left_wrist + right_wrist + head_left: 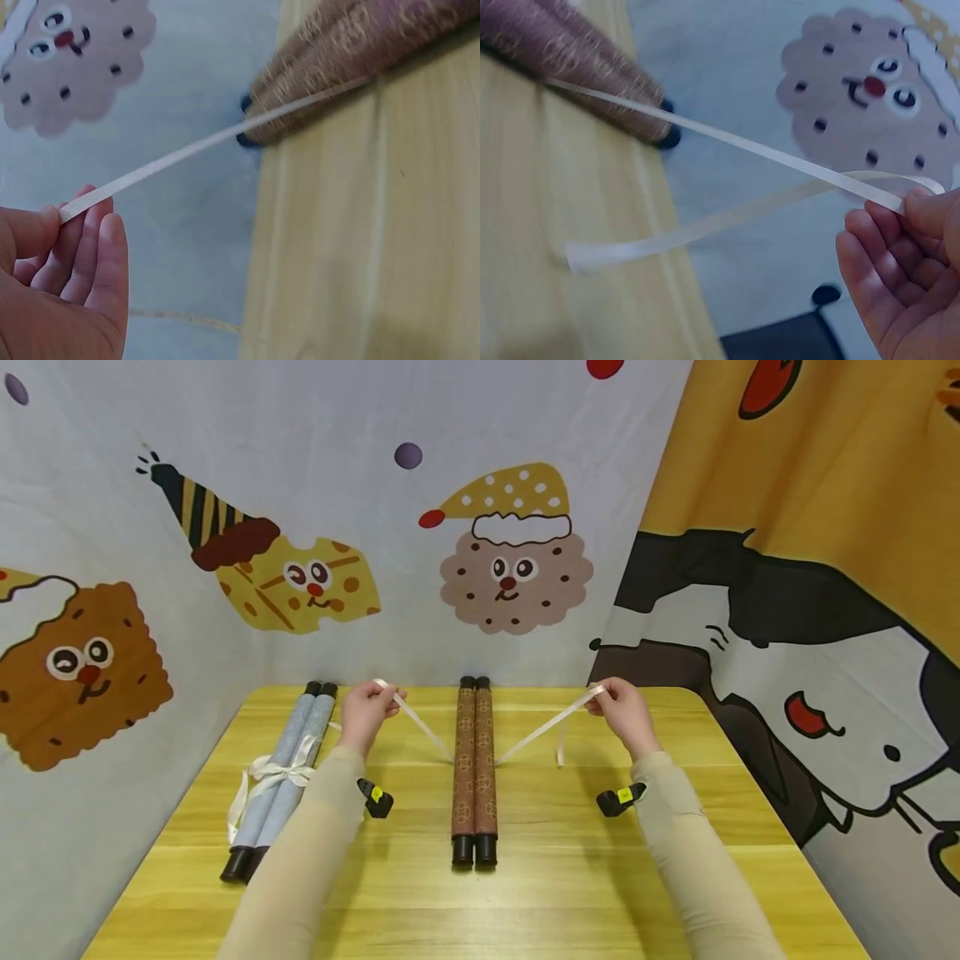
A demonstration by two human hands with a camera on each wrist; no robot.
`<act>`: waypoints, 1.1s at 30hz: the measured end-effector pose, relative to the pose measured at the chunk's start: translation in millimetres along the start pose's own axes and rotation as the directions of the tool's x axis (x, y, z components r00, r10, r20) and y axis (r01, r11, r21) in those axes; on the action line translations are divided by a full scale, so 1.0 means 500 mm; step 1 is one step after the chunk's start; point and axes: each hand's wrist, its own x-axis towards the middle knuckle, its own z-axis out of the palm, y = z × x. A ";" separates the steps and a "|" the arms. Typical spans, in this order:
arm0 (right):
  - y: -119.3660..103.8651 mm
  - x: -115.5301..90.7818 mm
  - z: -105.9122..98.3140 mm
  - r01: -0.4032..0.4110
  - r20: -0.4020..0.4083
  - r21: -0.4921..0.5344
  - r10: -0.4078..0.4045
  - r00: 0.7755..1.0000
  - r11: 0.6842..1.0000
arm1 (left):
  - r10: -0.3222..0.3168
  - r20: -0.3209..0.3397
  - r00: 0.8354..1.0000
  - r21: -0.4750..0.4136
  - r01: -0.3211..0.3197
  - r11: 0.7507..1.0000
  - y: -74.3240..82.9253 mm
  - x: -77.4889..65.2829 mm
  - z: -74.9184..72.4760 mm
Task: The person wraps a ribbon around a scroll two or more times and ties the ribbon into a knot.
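In the head view, a brown patterned double-rolled scroll [465, 760] with dark end knobs lies lengthwise mid-table. A narrow white ribbon [549, 724] rises from both its long sides, slanting up and outward; the stretch at the scroll's underside is hidden. To the scroll's left, my left hand [365, 717] pinches one end of the ribbon between thumb and fingers. On the other side my right hand [626, 714] pinches the opposite part. A loose tail of ribbon [690, 231] loops from the right fingers and hangs, as the right wrist view shows. Both stretches look taut.
At the left of the wooden table [547, 902] lies a light blue double-rolled scroll [294, 731], tied with a white ribbon bow [281, 772]; my left forearm partly covers it. A printed cartoon curtain [315, 443] hangs behind the table's far edge.
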 end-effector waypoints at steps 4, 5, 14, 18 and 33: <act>-0.044 0.009 0.010 0.080 0.050 -0.011 -0.080 0.996 0.997 | 0.024 0.114 0.993 0.020 -0.026 0.999 0.028 -0.012 0.020; -0.054 0.011 0.015 0.094 0.062 -0.019 -0.093 0.994 0.995 | 0.027 0.140 0.990 0.036 -0.032 0.999 0.033 -0.015 0.026; -0.137 0.019 0.075 0.127 0.120 -0.008 -0.125 0.985 0.992 | 0.069 0.306 0.950 0.119 -0.110 0.987 0.055 -0.037 0.087; -0.161 0.024 0.104 0.089 0.155 0.033 -0.093 0.984 0.995 | 0.108 0.341 0.934 0.198 -0.184 0.963 0.058 -0.048 0.115; -0.206 0.026 0.159 0.078 0.170 0.079 -0.090 0.981 0.994 | 0.258 0.420 0.870 0.305 -0.403 0.863 0.064 -0.079 0.197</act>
